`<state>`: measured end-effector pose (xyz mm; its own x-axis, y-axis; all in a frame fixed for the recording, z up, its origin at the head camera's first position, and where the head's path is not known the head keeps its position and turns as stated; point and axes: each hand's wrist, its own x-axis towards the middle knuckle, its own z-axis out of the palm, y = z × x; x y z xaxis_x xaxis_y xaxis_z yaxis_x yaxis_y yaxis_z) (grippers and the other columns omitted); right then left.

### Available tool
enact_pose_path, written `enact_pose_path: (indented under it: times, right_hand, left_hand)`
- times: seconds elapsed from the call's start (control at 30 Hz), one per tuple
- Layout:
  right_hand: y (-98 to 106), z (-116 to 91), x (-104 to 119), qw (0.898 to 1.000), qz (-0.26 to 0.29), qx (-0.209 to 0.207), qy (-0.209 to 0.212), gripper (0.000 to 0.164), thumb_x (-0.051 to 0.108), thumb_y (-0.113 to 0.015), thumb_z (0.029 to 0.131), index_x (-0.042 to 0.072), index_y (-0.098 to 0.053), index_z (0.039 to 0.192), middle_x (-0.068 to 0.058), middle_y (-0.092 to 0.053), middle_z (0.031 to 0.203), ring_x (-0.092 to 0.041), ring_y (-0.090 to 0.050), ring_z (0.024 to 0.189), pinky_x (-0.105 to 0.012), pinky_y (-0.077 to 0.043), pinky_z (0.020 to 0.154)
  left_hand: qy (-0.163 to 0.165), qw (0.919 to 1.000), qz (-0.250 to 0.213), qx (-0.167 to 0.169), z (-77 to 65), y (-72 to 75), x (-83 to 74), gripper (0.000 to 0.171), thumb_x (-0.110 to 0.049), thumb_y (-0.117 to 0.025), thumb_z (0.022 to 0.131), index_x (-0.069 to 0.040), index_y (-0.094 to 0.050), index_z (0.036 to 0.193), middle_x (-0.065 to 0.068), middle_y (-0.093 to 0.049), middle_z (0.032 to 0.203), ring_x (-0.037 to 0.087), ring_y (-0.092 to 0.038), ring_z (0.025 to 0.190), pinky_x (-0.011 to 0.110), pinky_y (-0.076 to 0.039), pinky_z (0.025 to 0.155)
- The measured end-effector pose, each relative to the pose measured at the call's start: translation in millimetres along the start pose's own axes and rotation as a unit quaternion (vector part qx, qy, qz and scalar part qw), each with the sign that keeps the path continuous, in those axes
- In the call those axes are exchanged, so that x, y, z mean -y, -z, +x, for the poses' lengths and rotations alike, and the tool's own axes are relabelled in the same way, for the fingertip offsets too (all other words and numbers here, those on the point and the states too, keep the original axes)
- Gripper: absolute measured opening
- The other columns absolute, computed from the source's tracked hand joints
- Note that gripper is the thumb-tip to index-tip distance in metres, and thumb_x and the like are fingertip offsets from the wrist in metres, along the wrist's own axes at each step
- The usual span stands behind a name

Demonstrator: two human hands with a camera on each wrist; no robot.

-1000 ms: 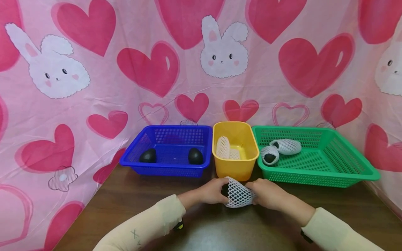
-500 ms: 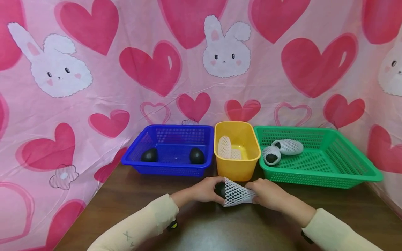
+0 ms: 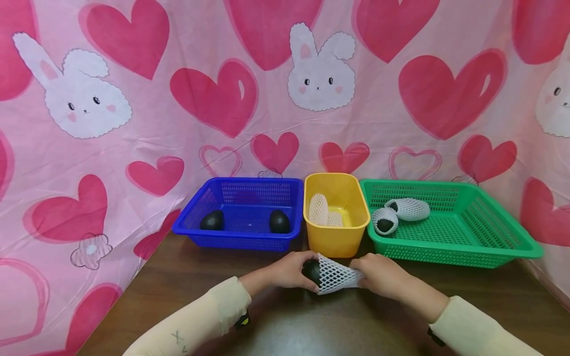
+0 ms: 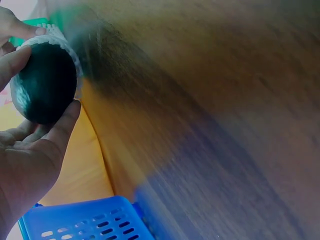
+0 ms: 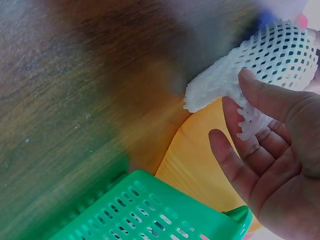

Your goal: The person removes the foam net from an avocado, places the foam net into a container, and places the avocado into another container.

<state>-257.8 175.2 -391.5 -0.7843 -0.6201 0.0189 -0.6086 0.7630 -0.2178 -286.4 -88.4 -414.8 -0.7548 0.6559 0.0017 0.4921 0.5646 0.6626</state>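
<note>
Over the table in front of the yellow bin, my left hand (image 3: 289,271) grips a dark avocado (image 3: 310,271) between thumb and fingers. A white foam net sleeve (image 3: 335,277) covers the avocado's right part, while its rounded left end is bare. In the left wrist view the bare avocado (image 4: 47,82) fills the gap between thumb and fingers, the net's edge around its far end. My right hand (image 3: 382,274) pinches the loose, narrowed tail of the net. Seen from the right wrist, the thumb presses on the foam net (image 5: 282,52) and the lower fingers lie apart from it.
A blue basket (image 3: 249,242) at the left holds two dark avocados (image 3: 279,221). The yellow bin (image 3: 336,242) in the middle contains white foam nets (image 3: 318,209). To the right, a green basket (image 3: 454,254) holds two net-covered avocados (image 3: 407,209). A pink printed cloth hangs behind.
My left hand has shifted slightly left with the avocado, and more of its dark skin shows outside the net. The net's right end has drawn out narrower; my right hand has barely moved.
</note>
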Motion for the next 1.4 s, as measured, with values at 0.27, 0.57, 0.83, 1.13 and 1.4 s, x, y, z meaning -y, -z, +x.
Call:
enact_pose_path:
  times: [0.27, 0.57, 0.83, 1.13, 1.4]
  right_hand:
    - [2.6, -1.4, 0.0, 1.0, 0.003, -0.008, 0.0, 0.021, 0.008, -0.083, 0.075, 0.014, -0.07, 0.09, 0.011, -0.062, 0.077, -0.006, -0.053, 0.065, -0.03, -0.05, 0.062]
    - [5.6, -2.1, 1.3, 1.0, 0.0, -0.02, 0.004, 0.022, 0.007, -0.083, 0.074, 0.013, -0.07, 0.09, 0.009, -0.063, 0.077, -0.007, -0.054, 0.066, -0.031, -0.051, 0.063]
    - [7.6, -4.1, 0.1, 1.0, -0.006, -0.022, 0.007, 0.022, 0.007, -0.083, 0.074, 0.014, -0.069, 0.089, 0.009, -0.063, 0.078, -0.007, -0.054, 0.066, -0.032, -0.051, 0.063]
    - [14.2, -10.4, -4.5, 0.999, -0.009, -0.035, 0.017, 0.021, 0.007, -0.083, 0.074, 0.014, -0.069, 0.088, 0.012, -0.061, 0.076, -0.005, -0.051, 0.064, -0.03, -0.048, 0.06]
    - [22.9, -14.4, -8.6, 0.999, -0.009, -0.051, 0.013, 0.022, 0.008, -0.083, 0.074, 0.014, -0.069, 0.09, 0.011, -0.062, 0.078, -0.005, -0.051, 0.065, -0.03, -0.048, 0.061]
  left_hand:
    - [-0.005, 0.9999, -0.007, -0.006, -4.6, 3.4, 2.3, 0.067, -0.03, -0.087, 0.071, -0.009, -0.058, 0.127, -0.001, -0.062, 0.116, 0.008, -0.056, 0.097, 0.024, -0.045, 0.087]
    - [0.003, 0.9998, -0.019, -0.007, -8.6, 6.8, 1.8, 0.065, -0.031, -0.087, 0.072, -0.013, -0.058, 0.128, -0.006, -0.061, 0.115, 0.007, -0.056, 0.097, 0.024, -0.045, 0.087]
    - [0.006, 0.9996, -0.028, -0.008, -14.4, 11.2, 3.0, 0.06, -0.031, -0.086, 0.073, -0.019, -0.06, 0.125, -0.009, -0.061, 0.113, 0.007, -0.056, 0.097, 0.026, -0.045, 0.088]
    - [0.011, 0.9994, -0.028, -0.017, -21.1, 20.5, 2.5, 0.06, -0.032, -0.086, 0.073, -0.019, -0.059, 0.125, -0.009, -0.061, 0.114, 0.009, -0.055, 0.1, 0.029, -0.045, 0.09]
    - [0.003, 0.9993, -0.028, -0.026, -26.0, 26.8, 1.9, 0.06, -0.033, -0.086, 0.072, -0.018, -0.059, 0.125, -0.009, -0.062, 0.112, 0.009, -0.056, 0.098, 0.029, -0.046, 0.087]
